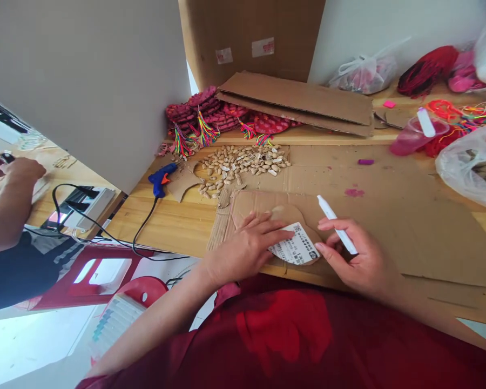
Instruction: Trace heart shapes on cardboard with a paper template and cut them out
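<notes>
My left hand (247,243) lies with fingers stretched out on a rounded cardboard cutout (287,215), pressing it against a larger cardboard sheet. A white printed label (297,246) covers the cutout's lower right part, and my fingertips touch it. In my right hand (358,256) is a white marker (337,224), gripped near its lower end, with the narrower end pointing up and left. That hand is just right of the cutout. Past the cutout lies a heap of peanuts (243,165), some of them split shells.
A blue glue gun (159,181) with a trailing cord lies left of the peanuts. Folded cardboard (295,100) rests on pink tasselled pieces (202,116). A pink cup (413,135) and a plastic bag (476,167) stand right. Beyond the grey partition (89,81), another person's arm (4,200) shows.
</notes>
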Demonstrator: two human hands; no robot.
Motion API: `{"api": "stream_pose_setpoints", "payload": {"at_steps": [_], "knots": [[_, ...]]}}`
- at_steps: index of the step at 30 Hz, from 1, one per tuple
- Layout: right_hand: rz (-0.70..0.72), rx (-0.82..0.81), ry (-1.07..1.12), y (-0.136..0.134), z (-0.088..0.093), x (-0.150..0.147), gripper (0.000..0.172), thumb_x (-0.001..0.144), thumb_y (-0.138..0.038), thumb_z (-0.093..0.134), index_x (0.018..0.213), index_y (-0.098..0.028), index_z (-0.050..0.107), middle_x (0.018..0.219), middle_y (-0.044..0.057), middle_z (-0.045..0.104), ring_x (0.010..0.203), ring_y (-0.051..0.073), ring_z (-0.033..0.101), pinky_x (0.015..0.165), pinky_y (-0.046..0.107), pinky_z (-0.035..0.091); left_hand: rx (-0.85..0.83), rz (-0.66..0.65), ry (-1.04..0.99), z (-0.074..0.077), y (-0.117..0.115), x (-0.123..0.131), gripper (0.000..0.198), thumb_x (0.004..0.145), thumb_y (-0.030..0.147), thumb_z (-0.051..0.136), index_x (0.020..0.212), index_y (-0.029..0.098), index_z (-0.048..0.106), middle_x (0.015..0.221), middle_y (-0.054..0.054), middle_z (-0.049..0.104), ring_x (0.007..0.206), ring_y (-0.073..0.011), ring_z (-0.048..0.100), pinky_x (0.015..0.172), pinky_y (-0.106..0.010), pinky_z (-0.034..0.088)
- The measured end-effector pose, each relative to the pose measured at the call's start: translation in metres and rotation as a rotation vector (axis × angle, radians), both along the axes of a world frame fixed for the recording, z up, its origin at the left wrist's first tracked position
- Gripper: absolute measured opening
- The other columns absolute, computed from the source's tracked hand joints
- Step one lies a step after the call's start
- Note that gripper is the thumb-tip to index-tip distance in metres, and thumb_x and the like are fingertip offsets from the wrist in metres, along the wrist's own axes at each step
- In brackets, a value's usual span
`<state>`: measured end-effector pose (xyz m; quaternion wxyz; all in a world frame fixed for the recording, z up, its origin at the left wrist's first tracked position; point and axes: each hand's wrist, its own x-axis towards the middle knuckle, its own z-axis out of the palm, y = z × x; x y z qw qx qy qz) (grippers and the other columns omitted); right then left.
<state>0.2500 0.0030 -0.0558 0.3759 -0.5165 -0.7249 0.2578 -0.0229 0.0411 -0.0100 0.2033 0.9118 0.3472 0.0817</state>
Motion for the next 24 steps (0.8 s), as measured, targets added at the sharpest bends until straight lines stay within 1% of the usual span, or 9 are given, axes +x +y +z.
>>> {"api": "stream_pose_setpoints", "payload": {"at_steps": [3,5,7,9,11,13,17,20,24], "knots": [[-0.075,0.003,-0.019,-0.005,0.000,0.009,0.028,0.096,-0.033,0.069,0.122,-0.030,0.059,0.079,-0.002,0.061,0.057,0.014,0.057,0.056,0.031,0.051,-0.048,-0.091,-0.010,0.003,0.008,0.014,0.047,0.098,0.001,0.050,0.130,0.029,0.068,0.151,-0.002,0.064,0.153,-0.0272,0.045,0.127,-0.072,0.023],[-0.104,0.019,-0.040,-0.005,0.002,0.013,0.027,0.096,-0.034,0.069,0.122,-0.030,0.060,0.078,-0.003,0.060,0.056,0.013,0.055,0.056,0.031,0.050,0.011,-0.014,-0.111,0.000,0.008,0.018,0.038,0.100,0.006,0.051,0.126,0.026,0.071,0.144,-0.005,0.069,0.144,-0.0260,0.056,0.125,-0.065,0.034],[-0.111,0.059,-0.061,-0.003,0.005,0.015,0.026,0.096,-0.033,0.069,0.120,-0.029,0.061,0.085,-0.001,0.064,0.064,0.015,0.060,0.064,0.033,0.053,0.092,0.132,-0.241,-0.007,0.002,0.019,0.030,0.103,0.013,0.053,0.125,0.022,0.071,0.133,-0.009,0.072,0.128,-0.0230,0.066,0.115,-0.051,0.050],[-0.100,0.087,-0.084,0.000,0.006,0.015,0.027,0.095,-0.033,0.069,0.120,-0.028,0.060,0.100,0.003,0.068,0.078,0.019,0.066,0.073,0.036,0.056,0.140,0.243,-0.294,-0.014,-0.007,0.016,0.028,0.103,0.017,0.056,0.128,0.020,0.068,0.124,-0.010,0.073,0.117,-0.0224,0.069,0.105,-0.043,0.057],[-0.080,0.097,-0.106,0.003,0.006,0.013,0.029,0.094,-0.032,0.069,0.121,-0.028,0.059,0.114,0.007,0.068,0.093,0.023,0.068,0.077,0.038,0.057,0.165,0.304,-0.267,-0.019,-0.017,0.013,0.031,0.102,0.019,0.060,0.132,0.020,0.065,0.123,-0.010,0.072,0.116,-0.0246,0.067,0.103,-0.045,0.059],[-0.058,0.075,-0.123,0.003,0.003,0.010,0.031,0.093,-0.030,0.069,0.122,-0.027,0.058,0.116,0.007,0.068,0.099,0.024,0.068,0.077,0.038,0.058,0.180,0.326,-0.248,-0.021,-0.025,0.012,0.037,0.100,0.021,0.063,0.137,0.020,0.060,0.129,-0.011,0.070,0.119,-0.0265,0.066,0.103,-0.048,0.059],[-0.068,0.039,-0.136,-0.001,0.000,0.004,0.031,0.093,-0.027,0.068,0.122,-0.027,0.059,0.097,0.003,0.068,0.084,0.021,0.069,0.075,0.037,0.057,0.160,0.271,-0.285,-0.022,-0.033,0.016,0.052,0.098,0.018,0.066,0.147,0.021,0.051,0.145,-0.013,0.062,0.133,-0.0289,0.061,0.111,-0.051,0.056],[-0.094,0.040,-0.131,-0.005,0.000,0.004,0.030,0.092,-0.028,0.069,0.121,-0.027,0.060,0.087,0.001,0.066,0.074,0.020,0.067,0.072,0.038,0.056,0.084,0.209,-0.317,-0.023,-0.030,0.026,0.062,0.095,0.021,0.071,0.152,0.023,0.046,0.157,-0.017,0.051,0.145,-0.0310,0.053,0.117,-0.053,0.052],[-0.124,0.041,-0.074,-0.013,0.001,0.009,0.028,0.094,-0.031,0.068,0.120,-0.028,0.060,0.097,0.003,0.071,0.074,0.020,0.070,0.075,0.039,0.058,-0.018,0.097,-0.400,-0.025,-0.011,0.050,0.076,0.091,0.037,0.078,0.156,0.025,0.041,0.161,-0.019,0.045,0.152,-0.0317,0.046,0.121,-0.055,0.047]]}}
